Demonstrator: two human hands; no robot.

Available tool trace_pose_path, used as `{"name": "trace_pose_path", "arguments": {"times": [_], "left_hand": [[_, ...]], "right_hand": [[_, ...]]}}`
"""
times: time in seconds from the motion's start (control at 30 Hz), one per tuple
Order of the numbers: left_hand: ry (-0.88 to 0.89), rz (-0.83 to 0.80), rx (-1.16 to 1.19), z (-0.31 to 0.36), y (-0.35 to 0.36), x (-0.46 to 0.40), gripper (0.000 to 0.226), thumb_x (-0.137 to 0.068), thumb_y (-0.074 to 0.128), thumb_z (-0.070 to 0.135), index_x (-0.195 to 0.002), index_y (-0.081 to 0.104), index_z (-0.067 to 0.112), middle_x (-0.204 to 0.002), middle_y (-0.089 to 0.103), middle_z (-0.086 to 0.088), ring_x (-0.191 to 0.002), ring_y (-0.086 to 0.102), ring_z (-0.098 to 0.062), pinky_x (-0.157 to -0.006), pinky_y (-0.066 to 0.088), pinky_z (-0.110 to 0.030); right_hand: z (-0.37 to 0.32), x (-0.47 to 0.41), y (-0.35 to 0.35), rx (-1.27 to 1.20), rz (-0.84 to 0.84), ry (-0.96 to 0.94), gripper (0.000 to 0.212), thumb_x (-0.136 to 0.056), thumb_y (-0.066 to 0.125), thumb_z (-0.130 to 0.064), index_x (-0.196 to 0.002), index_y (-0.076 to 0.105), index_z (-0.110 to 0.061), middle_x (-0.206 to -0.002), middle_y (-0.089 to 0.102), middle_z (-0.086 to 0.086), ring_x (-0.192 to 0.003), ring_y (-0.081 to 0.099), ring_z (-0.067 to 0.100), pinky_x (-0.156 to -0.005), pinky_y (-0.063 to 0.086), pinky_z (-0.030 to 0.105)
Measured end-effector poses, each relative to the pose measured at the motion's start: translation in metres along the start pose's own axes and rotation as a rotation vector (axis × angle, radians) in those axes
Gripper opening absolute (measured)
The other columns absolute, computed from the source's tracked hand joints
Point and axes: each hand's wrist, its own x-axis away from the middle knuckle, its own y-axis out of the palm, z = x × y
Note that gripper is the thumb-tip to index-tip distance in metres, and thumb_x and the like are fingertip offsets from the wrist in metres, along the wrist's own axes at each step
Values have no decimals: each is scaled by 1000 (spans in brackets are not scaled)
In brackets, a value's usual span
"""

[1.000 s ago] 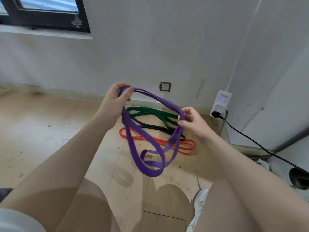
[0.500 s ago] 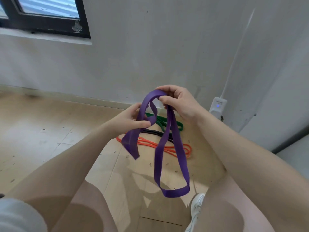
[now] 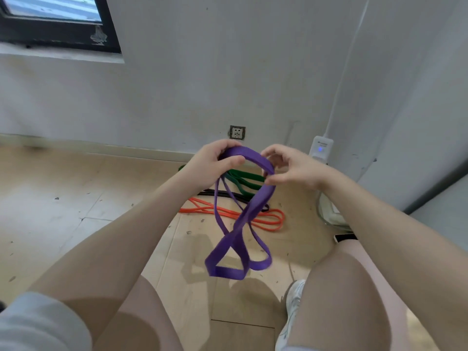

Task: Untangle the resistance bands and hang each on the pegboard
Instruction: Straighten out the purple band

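A wide purple resistance band hangs in twisted loops between my hands, above the floor. My left hand grips its top at the left, thumb over the strap. My right hand pinches the same top stretch at the right. Below and beyond them, a green band, a thin black band and an orange band lie overlapping on the wooden floor near the wall. No pegboard is in view.
A wall socket sits low on the grey wall. A white plug adapter with a blue light is in the corner at the right. A window is upper left. My knees and a white shoe are below.
My hands have come level and close together at the band's top. The band, which hung as one long loop half a second ago, now hangs in crossed double loops.
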Motion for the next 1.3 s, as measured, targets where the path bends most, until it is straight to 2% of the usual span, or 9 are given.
{"name": "trace_pose_path", "arguments": {"times": [0.13,0.23,0.33,0.47,0.57,0.73,0.87,1.13,1.3], "left_hand": [[14,-32,-33,0,4,2,27,-90,58,20,-116,54,25,-97,62,14,-89,59,1,-82,46,-12],[-2,14,-42,-4,-5,3,34,-90,58,19,-123,53,23,-101,61,13,-93,58,1,-86,45,-18],[-38,43,-1,-7,-16,3,31,-94,52,23,-124,53,24,-101,63,8,-92,59,-6,-87,46,-25],[-26,0,26,-8,-23,9,25,-97,45,21,-120,52,26,-98,62,12,-80,55,8,-82,43,-19],[-39,-10,106,-11,-17,16,27,-96,47,16,-121,49,25,-103,62,11,-94,58,2,-87,44,-18],[-33,5,274,-15,12,21,29,-94,50,10,-114,52,31,-109,65,8,-106,61,-7,-96,47,-27],[-68,78,368,-18,28,19,30,-91,55,9,-116,55,26,-108,67,4,-104,63,-9,-96,49,-33],[-42,135,335,-13,30,9,28,-89,58,11,-113,53,25,-105,67,8,-97,65,-3,-83,52,-20],[-44,148,304,-15,29,8,29,-86,63,10,-111,55,23,-104,68,5,-96,66,-8,-87,53,-30]], "right_hand": [[16,8,13,-224,43,29,25,-86,62,-2,-105,54,-16,-90,63,-4,-88,62,17,-87,51,33],[8,6,20,-477,130,-21,24,-88,58,-14,-112,56,-18,-84,59,-8,-77,54,12,-75,49,27],[-11,0,22,-415,194,-25,22,-91,57,-17,-111,57,-26,-90,59,-3,-76,53,10,-75,47,25],[-29,-9,29,-360,318,-23,29,-88,62,-20,-113,57,-34,-91,61,-9,-77,56,10,-68,47,22],[-31,-12,32,-378,329,-50,33,-85,66,-16,-108,59,-38,-93,64,-9,-83,58,7,-75,47,23],[-32,-18,38,-450,350,-99,41,-79,71,-7,-111,57,-28,-101,65,-1,-89,59,14,-87,51,30],[-31,-17,39,-519,397,-92,32,-78,71,-3,-92,54,-26,-98,64,1,-87,57,20,-77,54,31],[-33,-16,40,-471,451,-98,30,-79,71,-10,-93,52,-28,-109,59,-2,-95,62,32,-77,56,30],[-32,-18,44,-350,576,-83,33,-74,76,-16,-81,47,-31,-86,54,-5,-76,59,21,-78,55,42]]}}
